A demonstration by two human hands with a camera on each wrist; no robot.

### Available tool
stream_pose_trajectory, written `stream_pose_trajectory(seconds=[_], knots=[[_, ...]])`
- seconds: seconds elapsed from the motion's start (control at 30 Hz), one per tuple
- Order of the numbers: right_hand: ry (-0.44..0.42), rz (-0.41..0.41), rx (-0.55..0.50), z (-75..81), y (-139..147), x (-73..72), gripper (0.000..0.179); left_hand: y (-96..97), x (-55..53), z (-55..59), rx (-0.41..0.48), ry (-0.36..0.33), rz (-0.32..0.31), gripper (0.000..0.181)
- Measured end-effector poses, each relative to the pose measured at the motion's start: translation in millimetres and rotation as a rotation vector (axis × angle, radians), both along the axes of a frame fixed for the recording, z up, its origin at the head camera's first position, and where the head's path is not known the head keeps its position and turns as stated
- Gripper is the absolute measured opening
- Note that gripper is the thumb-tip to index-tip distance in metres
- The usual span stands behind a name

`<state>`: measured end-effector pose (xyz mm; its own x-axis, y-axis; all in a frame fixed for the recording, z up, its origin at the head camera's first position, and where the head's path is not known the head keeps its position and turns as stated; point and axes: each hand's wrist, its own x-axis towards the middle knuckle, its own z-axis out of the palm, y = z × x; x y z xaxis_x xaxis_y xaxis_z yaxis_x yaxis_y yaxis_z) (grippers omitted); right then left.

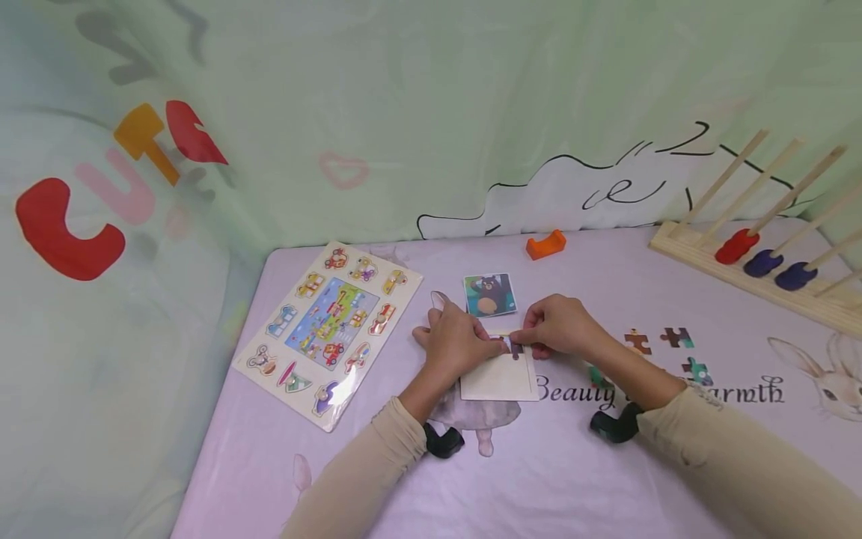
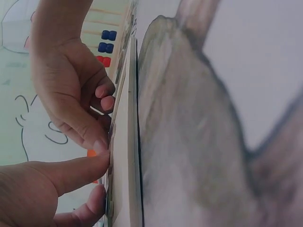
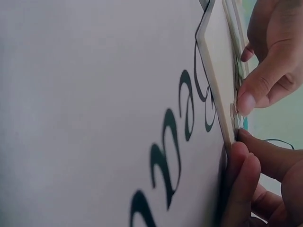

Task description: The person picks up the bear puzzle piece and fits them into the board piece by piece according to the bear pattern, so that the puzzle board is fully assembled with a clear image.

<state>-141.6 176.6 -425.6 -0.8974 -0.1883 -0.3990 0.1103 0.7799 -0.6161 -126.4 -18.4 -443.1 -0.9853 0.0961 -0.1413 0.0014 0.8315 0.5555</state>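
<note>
A pale wooden puzzle tray [image 1: 494,383] lies on the table, with dark jigsaw pieces [image 1: 516,349] along its far edge. My left hand [image 1: 454,338] reaches over its far left part; the straight thumb [image 2: 85,169] presses on a piece there, the other fingers lying beyond. At the far right corner, my right hand [image 1: 559,323] pinches a jigsaw piece between thumb and bent forefinger [image 3: 242,172], close against the tray's edge. Both thumb tips nearly meet. The fingers partly cover the pieces. Just beyond the tray lies a bear picture card [image 1: 489,295].
Several loose jigsaw pieces [image 1: 676,337] lie to the right, some partly behind the right forearm. A vehicle peg puzzle board [image 1: 269,373] is at left. An orange block [image 1: 546,245] sits at the back, and a wooden bead rack [image 1: 663,241] stands at right.
</note>
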Motion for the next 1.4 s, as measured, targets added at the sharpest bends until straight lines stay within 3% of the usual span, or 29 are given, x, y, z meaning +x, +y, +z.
stream_pose_trajectory(seconds=[0.6, 0.9, 1.4], knots=[[0.017, 0.015, 0.011, 0.7, -1.1, 0.6, 0.028, 1.2, 1.2, 0.0, -0.007, 0.007, 0.003, 0.042], [-0.037, 0.031, -0.027, 1.7, 6.6, 0.7, 0.023, 2.3, 1.9, 1.0, -0.001, 0.008, 0.003, 0.041], [-0.007, 0.020, -0.026, -1.4, 5.3, 2.3, 0.024, -0.7, 0.6, 1.9, -0.012, -0.012, -0.012, 0.039]])
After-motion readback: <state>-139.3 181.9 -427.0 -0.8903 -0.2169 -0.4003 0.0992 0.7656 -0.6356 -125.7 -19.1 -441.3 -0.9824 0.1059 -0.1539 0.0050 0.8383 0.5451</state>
